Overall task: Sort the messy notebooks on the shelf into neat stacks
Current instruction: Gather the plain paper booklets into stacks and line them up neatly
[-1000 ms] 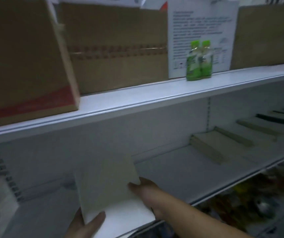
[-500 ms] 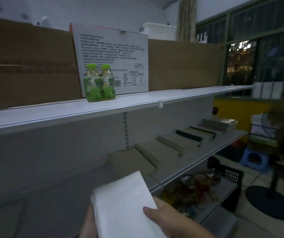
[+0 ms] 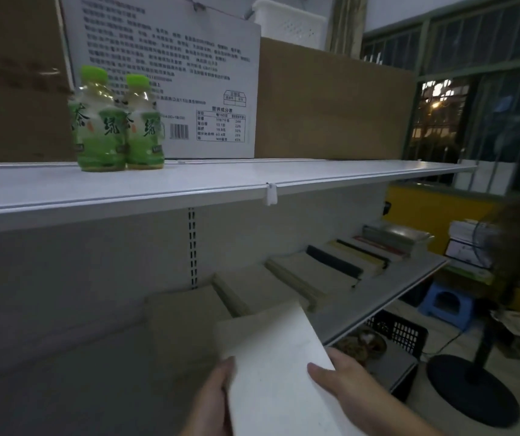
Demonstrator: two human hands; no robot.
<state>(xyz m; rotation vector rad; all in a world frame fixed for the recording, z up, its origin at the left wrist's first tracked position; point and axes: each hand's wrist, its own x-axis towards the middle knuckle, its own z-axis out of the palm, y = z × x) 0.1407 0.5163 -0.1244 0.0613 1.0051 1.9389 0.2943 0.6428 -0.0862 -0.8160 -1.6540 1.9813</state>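
Down at 6 o'clock, pale notebook [image 3: 277,372] pinched between both hands
left hand [image 3: 211,401] thumb on its 9 o'clock edge, right hand [image 3: 347,382] thumb on top, other fingers hidden; I'd square it over the nearest stack [image 3: 183,316] at 11 o'clock, then lower it flat

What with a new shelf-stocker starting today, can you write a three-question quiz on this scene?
1. True or false: the left hand and the right hand both hold the pale notebook.
2. What stands on the upper shelf in front of the white box? A) two green bottles B) a basket C) a kettle
3. Fill in: the row of notebook stacks lies on the ____ shelf.

Key: 1 true; 2 A; 3 lower.
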